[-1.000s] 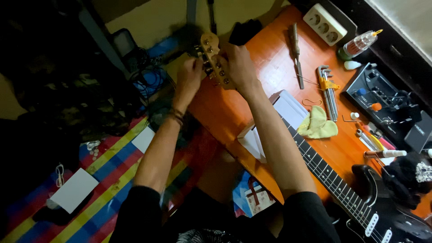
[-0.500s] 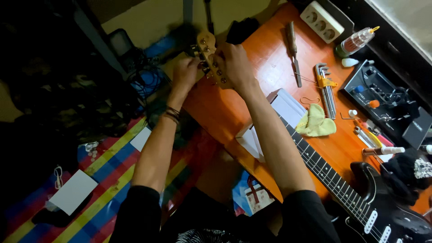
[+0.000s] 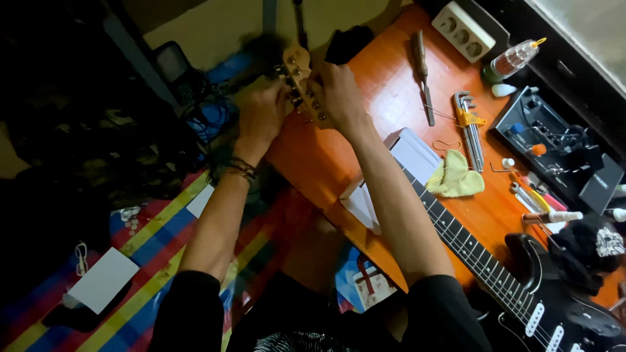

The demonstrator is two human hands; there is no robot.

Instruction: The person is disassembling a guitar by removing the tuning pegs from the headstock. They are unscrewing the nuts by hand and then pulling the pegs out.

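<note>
1. Locate the guitar headstock (image 3: pixel 301 81). It projects past the far left corner of the orange table (image 3: pixel 385 85), with its tuning pegs facing up toward you. The fretted neck (image 3: pixel 466 244) runs back across the table to the black guitar body (image 3: pixel 554 306) at lower right.

2. Check your left hand (image 3: pixel 264 114). It is closed around the left edge of the headstock, fingers curled at the tuner row. Whether a fingertip is pinching one peg cannot be told; the area is blurred.

3. Check your right hand (image 3: pixel 336 98). It is clasped over the right side of the headstock, where the neck begins, knuckles up.

4. Note the change over the last second: both hands have stayed on the headstock, and the left hand has shifted only slightly along the peg row. The headstock sits at much the same spot. Judge this as continuing fine work at the tuners, not a repositioning of the instrument.

5. Note the items that have not moved: the hex key set (image 3: pixel 471 124) and the wood-handled tool (image 3: pixel 422 72) lie well apart from both hands; the yellow cloth (image 3: pixel 455 179) lies just beside the neck; the white box (image 3: pixel 391 176) supports the neck; the power strip (image 3: pixel 464 31) rests at the far edge.
</note>
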